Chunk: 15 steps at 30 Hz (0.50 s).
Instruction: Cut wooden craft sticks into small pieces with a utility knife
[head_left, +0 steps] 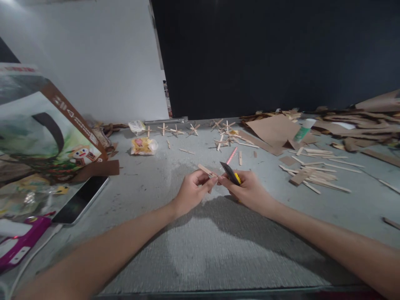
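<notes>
Pinched in the fingers of my left hand is a short flat wooden stick, one end sticking up past the fingers. My right hand is closed around a black and yellow utility knife. Its fingertips meet those of my left hand at the stick's near end, where the detail is too small to make out. Just beyond the hands lie a pink patterned pencil-like stick and a small wooden piece.
Several star shapes of crossed sticks stand along the back. Loose wooden sticks, brown cardboard and a glue stick lie right. At left are a printed bag, a phone and a purple device with a cable.
</notes>
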Tool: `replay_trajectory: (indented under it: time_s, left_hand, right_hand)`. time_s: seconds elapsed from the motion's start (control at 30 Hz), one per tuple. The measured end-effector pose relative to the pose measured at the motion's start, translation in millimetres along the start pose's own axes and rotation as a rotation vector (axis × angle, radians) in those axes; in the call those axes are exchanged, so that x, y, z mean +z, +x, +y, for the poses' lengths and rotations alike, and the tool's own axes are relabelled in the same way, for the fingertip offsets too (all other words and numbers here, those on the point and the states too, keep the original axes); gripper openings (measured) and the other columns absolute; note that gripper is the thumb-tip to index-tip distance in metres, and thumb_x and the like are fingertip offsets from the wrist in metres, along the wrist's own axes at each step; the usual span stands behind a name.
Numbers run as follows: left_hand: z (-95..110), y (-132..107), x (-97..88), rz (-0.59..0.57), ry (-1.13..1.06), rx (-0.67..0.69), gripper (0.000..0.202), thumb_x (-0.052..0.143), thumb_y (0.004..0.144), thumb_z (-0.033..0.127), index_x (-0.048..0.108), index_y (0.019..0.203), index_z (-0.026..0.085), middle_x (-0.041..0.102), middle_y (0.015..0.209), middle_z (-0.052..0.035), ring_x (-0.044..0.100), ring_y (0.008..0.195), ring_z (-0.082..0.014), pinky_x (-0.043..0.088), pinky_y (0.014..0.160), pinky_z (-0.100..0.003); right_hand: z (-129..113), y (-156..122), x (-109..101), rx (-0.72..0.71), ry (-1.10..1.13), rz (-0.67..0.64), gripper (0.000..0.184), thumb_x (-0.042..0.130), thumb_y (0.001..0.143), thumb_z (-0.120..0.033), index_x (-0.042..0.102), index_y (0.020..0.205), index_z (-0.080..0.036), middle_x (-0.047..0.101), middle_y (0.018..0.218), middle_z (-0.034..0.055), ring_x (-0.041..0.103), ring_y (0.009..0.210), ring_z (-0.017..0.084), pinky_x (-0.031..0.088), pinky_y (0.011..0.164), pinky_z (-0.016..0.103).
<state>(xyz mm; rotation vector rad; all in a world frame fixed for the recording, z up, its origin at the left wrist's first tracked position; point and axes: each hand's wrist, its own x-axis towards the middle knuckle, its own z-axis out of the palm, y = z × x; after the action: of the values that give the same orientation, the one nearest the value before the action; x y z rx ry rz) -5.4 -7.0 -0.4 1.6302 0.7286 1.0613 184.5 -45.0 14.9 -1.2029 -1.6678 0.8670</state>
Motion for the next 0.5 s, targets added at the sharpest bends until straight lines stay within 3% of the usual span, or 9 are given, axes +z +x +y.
replay_trajectory:
  time_s: [0.2, 0.33, 0.43, 0.5]
  left_hand:
    - [0.5, 1.8, -2.0, 0.035, -0.045, -0.028, 0.053, 0.078, 0.083, 0.070, 0.067, 0.086, 0.018, 0.061, 0.068, 0.0002, 0.051, 0.059, -0.0119, 0.042, 0.058, -0.026]
    - [4.7, -1.7, -1.1, 0.028, -0.025, 0.026, 0.045, 0.075, 0.089, 0.063, 0.067, 0.088, 0.018, 0.067, 0.076, -0.0026, 0.061, 0.069, -0.0147, 0.049, 0.067, -0.028]
    - [5.2, -3.2, 0.4, 0.015, 0.022, 0.072, 0.040, 0.074, 0.093, 0.058, 0.067, 0.092, 0.019, 0.072, 0.086, -0.0052, 0.068, 0.081, -0.0179, 0.054, 0.078, -0.031]
    - [2.0, -0.9, -0.1, 0.063, 0.035, 0.078, 0.040, 0.073, 0.093, 0.058, 0.066, 0.091, 0.019, 0.072, 0.087, -0.0052, 0.068, 0.079, -0.0172, 0.055, 0.076, -0.030]
  right_hand:
    - [-2.0, 0.5, 0.4, 0.004, -0.016, -0.010, 0.054, 0.062, 0.091, -0.071, 0.058, 0.069, -0.022, 0.038, 0.055, -0.0052, 0.032, 0.052, 0.011, 0.026, 0.049, 0.028]
    - [-3.6, -1.4, 2.3, -0.005, -0.036, -0.053, 0.053, 0.059, 0.093, -0.070, 0.057, 0.070, -0.022, 0.035, 0.057, -0.0058, 0.030, 0.053, 0.012, 0.025, 0.050, 0.028]
    - [-2.0, -1.8, 2.1, -0.037, -0.128, -0.073, 0.052, 0.052, 0.097, -0.067, 0.056, 0.070, -0.023, 0.038, 0.058, -0.0045, 0.035, 0.053, 0.013, 0.027, 0.051, 0.028]
    - [1.6, 0.0, -0.8, -0.065, -0.265, -0.036, 0.047, 0.049, 0.101, -0.062, 0.059, 0.077, -0.023, 0.046, 0.058, -0.0028, 0.042, 0.054, 0.015, 0.028, 0.053, 0.029]
